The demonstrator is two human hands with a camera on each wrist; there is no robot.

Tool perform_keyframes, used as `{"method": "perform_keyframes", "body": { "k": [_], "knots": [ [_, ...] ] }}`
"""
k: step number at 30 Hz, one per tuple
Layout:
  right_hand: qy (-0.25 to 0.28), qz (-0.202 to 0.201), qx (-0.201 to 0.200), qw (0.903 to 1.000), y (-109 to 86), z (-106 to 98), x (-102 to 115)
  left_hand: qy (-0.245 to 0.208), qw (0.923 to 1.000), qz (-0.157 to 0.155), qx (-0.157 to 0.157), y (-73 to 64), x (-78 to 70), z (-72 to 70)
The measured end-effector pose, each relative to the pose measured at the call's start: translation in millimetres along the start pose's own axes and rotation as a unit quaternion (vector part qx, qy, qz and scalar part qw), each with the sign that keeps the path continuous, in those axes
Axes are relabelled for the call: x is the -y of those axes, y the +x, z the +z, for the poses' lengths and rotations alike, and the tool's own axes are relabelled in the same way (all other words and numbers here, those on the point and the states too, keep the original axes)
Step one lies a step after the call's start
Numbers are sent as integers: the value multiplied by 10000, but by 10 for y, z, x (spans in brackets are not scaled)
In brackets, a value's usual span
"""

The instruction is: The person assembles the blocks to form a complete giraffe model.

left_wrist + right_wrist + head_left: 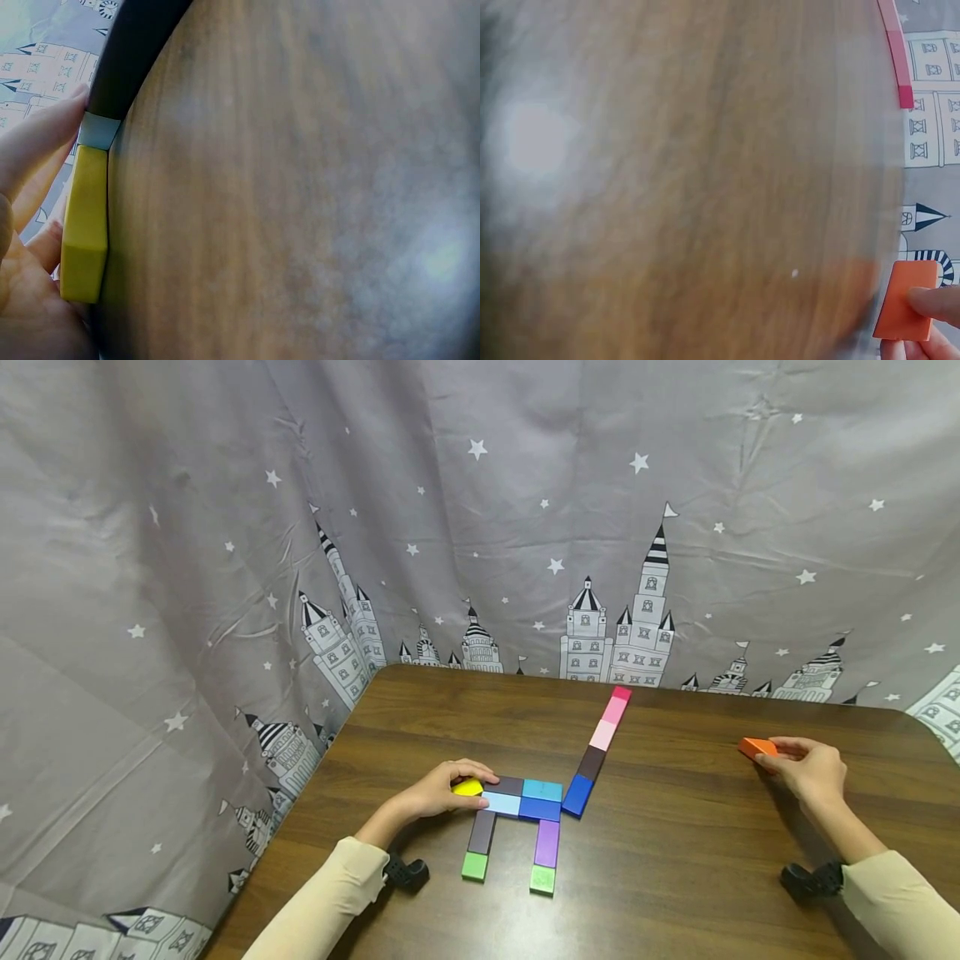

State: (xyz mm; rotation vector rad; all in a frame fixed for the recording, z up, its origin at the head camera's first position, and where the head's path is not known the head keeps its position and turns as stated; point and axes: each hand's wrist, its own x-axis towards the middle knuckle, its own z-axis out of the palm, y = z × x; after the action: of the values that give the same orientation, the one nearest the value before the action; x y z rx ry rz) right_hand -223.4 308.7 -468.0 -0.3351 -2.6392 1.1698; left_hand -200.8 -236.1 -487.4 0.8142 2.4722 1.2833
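Note:
My left hand (442, 789) curls around a yellow block (468, 787) at the left end of a flat block figure. Its thumb and fingertips reach the neighbouring light blue block (501, 803) and dark grey block (506, 786). In the left wrist view the yellow block (84, 225) lies against the light blue one, close to the palm. Well to the right, my right hand (812, 770) pinches an orange wedge-shaped block (757, 747) between thumb and fingers. The right wrist view shows the thumb on the face of that orange block (904, 315), held above the table.
Teal (542, 789) and blue blocks (539, 810) continue the figure's body. Two legs end in green blocks (474, 866). A slanted row rises from a blue block (577, 795) to a red-pink block (622, 692). A patterned curtain (480, 527) hangs behind the wooden table (675, 860).

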Motion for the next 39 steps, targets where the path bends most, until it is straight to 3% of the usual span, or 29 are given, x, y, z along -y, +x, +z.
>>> {"method": "perform_keyframes", "body": {
  "k": [19, 39],
  "knots": [
    [69, -714, 91, 9974, 135, 210, 188, 48, 10000, 81, -6, 12, -1, -7],
    [317, -939, 343, 9945, 287, 480, 397, 45, 10000, 68, 2, 1, -2, -3]
  ]
}}
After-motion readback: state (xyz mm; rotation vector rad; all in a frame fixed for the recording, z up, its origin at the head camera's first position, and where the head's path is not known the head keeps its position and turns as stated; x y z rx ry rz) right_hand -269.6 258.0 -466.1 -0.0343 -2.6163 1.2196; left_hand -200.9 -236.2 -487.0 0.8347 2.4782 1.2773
